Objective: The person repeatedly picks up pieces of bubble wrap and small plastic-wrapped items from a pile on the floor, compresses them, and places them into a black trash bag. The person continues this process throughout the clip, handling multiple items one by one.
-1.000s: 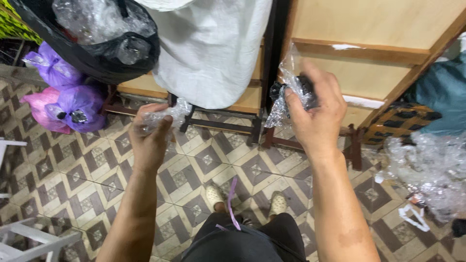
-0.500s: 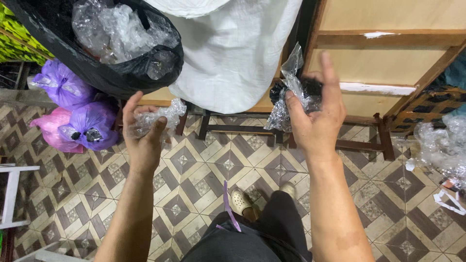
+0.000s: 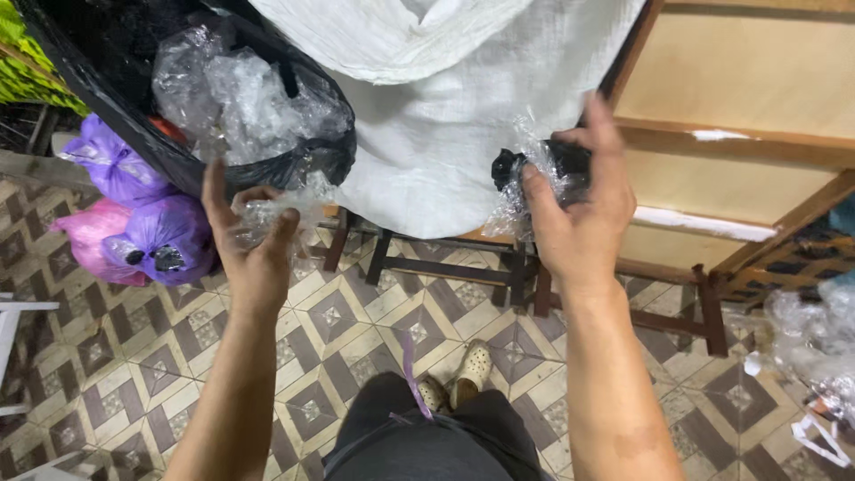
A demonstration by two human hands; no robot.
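Note:
My left hand (image 3: pixel 252 240) pinches a crumpled piece of clear plastic film (image 3: pixel 287 207) just below the rim of a large black rubbish bag (image 3: pixel 116 107) stuffed with more clear plastic. My right hand (image 3: pixel 579 214) grips a black object wrapped in clear plastic (image 3: pixel 534 174), held in front of a big white woven sack (image 3: pixel 445 98). Both hands are raised at chest height, about a forearm's length apart.
Purple and pink tied bags (image 3: pixel 147 232) lie on the patterned tile floor at left. The sack rests on a wooden stool (image 3: pixel 445 267). A wooden cabinet (image 3: pixel 739 116) stands at right, with a heap of clear plastic (image 3: pixel 815 343) on the floor beside it.
Both hands have risen and moved closer to the black bag and the white sack; the left hand with its film is now just under the black bag's rim.

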